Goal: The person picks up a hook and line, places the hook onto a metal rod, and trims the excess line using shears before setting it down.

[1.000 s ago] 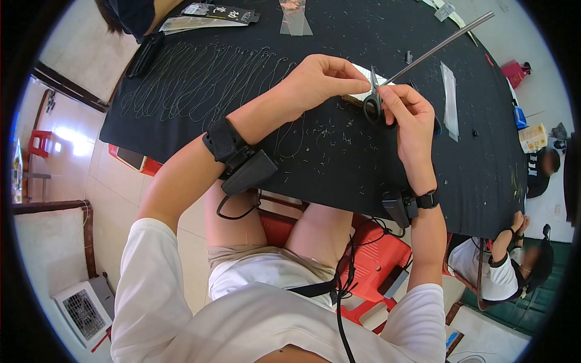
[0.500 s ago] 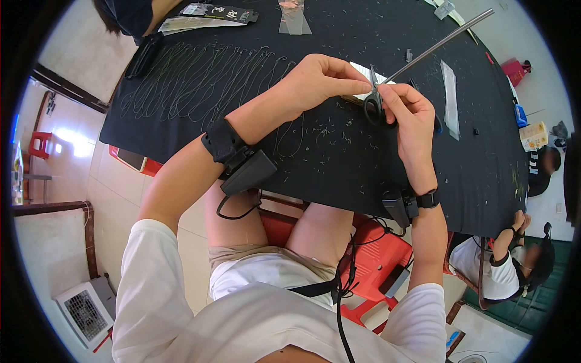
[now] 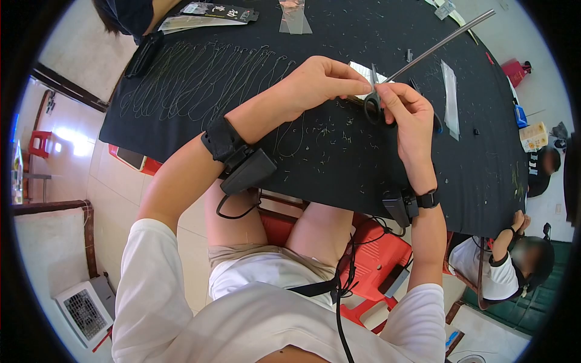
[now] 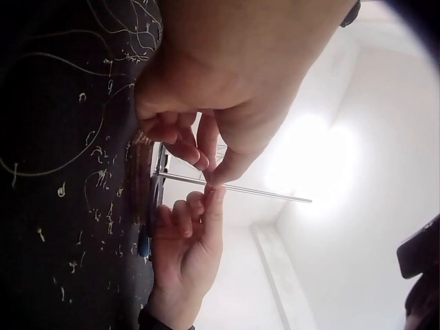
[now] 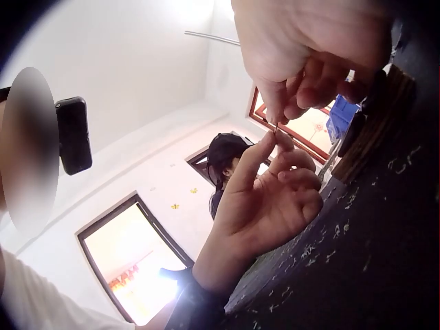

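My left hand (image 3: 318, 85) and right hand (image 3: 414, 118) meet fingertip to fingertip above the table. Each pinches between thumb and forefinger at a tiny thin thing (image 5: 276, 128), mostly hidden by the fingertips; I cannot tell its kind. Just under the fingertips are dark-handled scissors (image 3: 371, 110), blades pointing away. A slim metal rod (image 3: 448, 42) slants up behind the fingers to the right. White paper (image 3: 361, 71) and a wooden block (image 5: 364, 141) lie beneath the hands. In the left wrist view, the right hand (image 4: 185, 251) faces the left from below.
Rows of thin line loops (image 3: 193, 85) cover the table's left side. Short clippings (image 3: 330, 130) litter the black cloth (image 3: 339, 175). Clear plastic sleeves (image 3: 449, 103) lie on the right, and packaging (image 3: 212, 17) lies at the far left. Other people sit around the table.
Both hands stay almost in place, fingertips together, with only slight finger shifts. The person at the far right has turned their head.
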A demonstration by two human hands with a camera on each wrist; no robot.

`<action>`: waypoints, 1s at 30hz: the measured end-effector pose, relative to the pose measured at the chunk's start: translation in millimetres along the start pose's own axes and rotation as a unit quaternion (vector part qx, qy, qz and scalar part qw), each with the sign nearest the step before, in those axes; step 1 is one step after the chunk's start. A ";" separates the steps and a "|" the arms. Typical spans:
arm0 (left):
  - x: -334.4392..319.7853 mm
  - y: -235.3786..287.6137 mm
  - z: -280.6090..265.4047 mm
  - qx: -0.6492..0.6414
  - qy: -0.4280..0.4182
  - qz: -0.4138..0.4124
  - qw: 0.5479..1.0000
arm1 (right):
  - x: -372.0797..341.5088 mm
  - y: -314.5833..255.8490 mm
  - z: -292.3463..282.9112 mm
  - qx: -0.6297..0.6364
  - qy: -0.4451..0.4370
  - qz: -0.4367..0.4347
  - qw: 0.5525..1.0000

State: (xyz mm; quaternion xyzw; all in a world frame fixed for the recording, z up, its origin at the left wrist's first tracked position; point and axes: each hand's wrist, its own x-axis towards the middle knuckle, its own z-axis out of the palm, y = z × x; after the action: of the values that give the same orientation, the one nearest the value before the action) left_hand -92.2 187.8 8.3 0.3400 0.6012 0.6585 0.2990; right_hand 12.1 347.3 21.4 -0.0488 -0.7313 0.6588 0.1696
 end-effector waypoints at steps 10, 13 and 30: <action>-0.8 1.3 0.3 0.006 0.028 0.002 1.000 | -1.0 0.2 0.8 -0.038 -0.032 -0.025 0.998; -0.2 1.4 -0.4 0.004 0.020 -0.003 1.000 | -1.0 0.0 0.8 -0.042 -0.034 -0.028 0.998; 0.6 0.8 0.4 0.006 0.013 -0.029 0.999 | 0.0 -0.7 -1.3 0.010 -0.040 -0.029 0.999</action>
State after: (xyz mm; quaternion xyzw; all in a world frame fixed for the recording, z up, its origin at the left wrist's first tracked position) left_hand -92.1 188.5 9.2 0.3154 0.6190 0.6500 0.3080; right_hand 12.6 348.5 22.2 0.0011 -0.7320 0.6623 0.1596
